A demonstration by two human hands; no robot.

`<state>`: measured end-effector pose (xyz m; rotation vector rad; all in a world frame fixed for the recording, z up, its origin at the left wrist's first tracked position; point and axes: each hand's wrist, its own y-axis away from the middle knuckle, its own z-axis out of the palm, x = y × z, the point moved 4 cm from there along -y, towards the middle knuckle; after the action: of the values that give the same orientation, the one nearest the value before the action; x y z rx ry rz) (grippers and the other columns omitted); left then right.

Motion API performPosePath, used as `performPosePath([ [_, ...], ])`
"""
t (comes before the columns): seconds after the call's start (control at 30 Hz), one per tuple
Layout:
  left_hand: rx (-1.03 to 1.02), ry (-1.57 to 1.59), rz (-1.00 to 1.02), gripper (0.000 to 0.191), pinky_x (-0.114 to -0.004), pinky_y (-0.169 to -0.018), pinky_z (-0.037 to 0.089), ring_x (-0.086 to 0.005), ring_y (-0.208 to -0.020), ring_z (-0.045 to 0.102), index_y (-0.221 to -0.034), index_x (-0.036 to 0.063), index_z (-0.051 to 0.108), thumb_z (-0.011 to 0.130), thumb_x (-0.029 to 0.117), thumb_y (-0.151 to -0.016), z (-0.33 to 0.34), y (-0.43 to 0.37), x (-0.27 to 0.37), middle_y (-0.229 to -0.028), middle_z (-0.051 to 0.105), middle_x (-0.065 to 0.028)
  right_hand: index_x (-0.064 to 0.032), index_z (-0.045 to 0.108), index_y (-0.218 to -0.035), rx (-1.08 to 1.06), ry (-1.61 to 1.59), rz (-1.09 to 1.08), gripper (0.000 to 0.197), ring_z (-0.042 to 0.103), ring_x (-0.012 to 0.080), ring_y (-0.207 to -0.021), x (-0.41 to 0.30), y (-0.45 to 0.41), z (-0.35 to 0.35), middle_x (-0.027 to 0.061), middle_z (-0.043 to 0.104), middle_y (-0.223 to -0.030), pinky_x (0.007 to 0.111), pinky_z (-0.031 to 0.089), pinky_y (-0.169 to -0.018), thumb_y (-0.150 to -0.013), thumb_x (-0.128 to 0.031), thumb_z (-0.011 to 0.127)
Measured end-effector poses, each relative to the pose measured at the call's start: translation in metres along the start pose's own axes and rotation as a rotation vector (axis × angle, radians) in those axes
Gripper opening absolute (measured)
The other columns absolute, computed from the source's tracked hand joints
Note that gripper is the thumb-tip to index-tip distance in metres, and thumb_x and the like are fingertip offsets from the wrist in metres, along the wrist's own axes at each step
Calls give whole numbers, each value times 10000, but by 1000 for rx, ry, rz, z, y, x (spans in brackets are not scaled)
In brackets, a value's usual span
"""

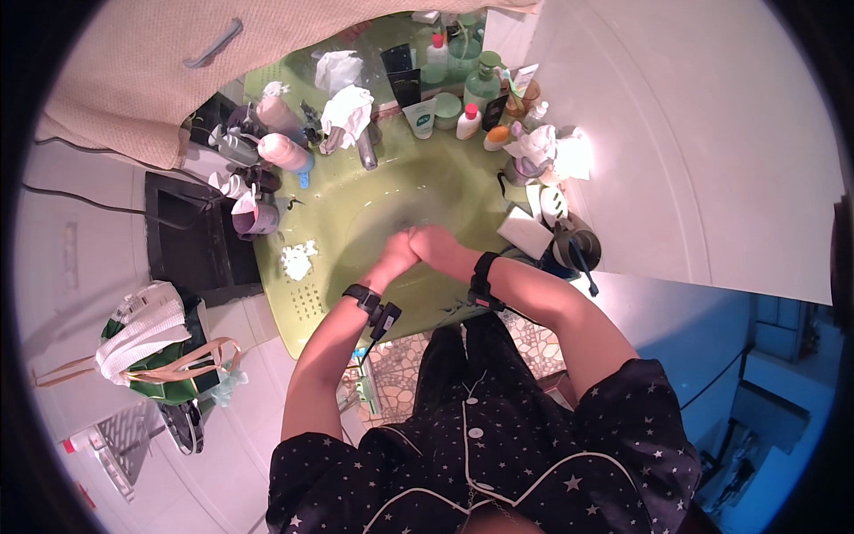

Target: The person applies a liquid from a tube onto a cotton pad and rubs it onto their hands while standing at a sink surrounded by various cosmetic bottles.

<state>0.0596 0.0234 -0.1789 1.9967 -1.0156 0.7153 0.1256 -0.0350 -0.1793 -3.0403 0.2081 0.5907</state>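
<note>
My left hand [397, 252] and my right hand [437, 245] are pressed together over the bowl of a green washbasin [363, 267]. The right hand overlaps the left, and the fingers of both are mostly hidden, so whatever may lie between them does not show. Behind the hands, at the back of the basin, stands a metal tap [367, 150] with crumpled white tissue [347, 115] above it. Each wrist wears a black strap. On the basin's left ledge, nearest the left forearm, lies a white crumpled piece [298, 259].
Bottles and tubes crowd the back rim, among them a white squeeze tube [421, 119] and a green pump bottle [483, 83]. A white sponge-like block [526, 232] and a dark mug [576, 248] sit at right. A purple cup [255, 219] stands left.
</note>
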Motion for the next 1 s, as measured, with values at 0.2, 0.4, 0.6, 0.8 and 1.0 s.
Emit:
performPosePath([
  [0.2,134,-109,-18,271,-397,-753,468,-379,-859,571,-938,30,588,600,191,-720,3,-8,-6,-909,601,-210,-67,654,-717,-116,-131,118,100,628,280,-694,13,-5,16,119,637,-740,387,502,-607,-696,-80,557],
  [0.4,194,-299,92,152,-447,-652,472,-399,-731,577,-778,0,595,574,132,-705,30,-1,-41,-751,591,-225,-68,649,-765,-374,-47,220,134,617,324,-752,8,7,32,169,625,-775,395,504,-642,-682,-113,553],
  [0.6,196,-179,122,140,-457,-657,465,-401,-728,574,-752,-14,587,572,114,-697,32,13,-34,-738,583,-239,-31,642,-785,-452,-243,340,173,613,340,-763,9,17,44,195,619,-790,421,499,-685,-675,-143,570],
  [0.8,168,-178,100,126,-458,-660,463,-403,-728,573,-773,-1,586,573,100,-699,28,19,-32,-728,582,-233,-19,635,-775,-391,-389,427,169,598,364,-781,5,21,39,210,612,-810,416,486,-702,-697,-147,558],
  [1.0,219,-234,147,163,-465,-661,458,-409,-693,565,-801,16,577,618,112,-676,25,20,-28,-703,581,-214,11,609,-713,-381,-402,186,158,587,370,-754,11,15,55,217,598,-762,419,471,-707,-671,-135,565],
])
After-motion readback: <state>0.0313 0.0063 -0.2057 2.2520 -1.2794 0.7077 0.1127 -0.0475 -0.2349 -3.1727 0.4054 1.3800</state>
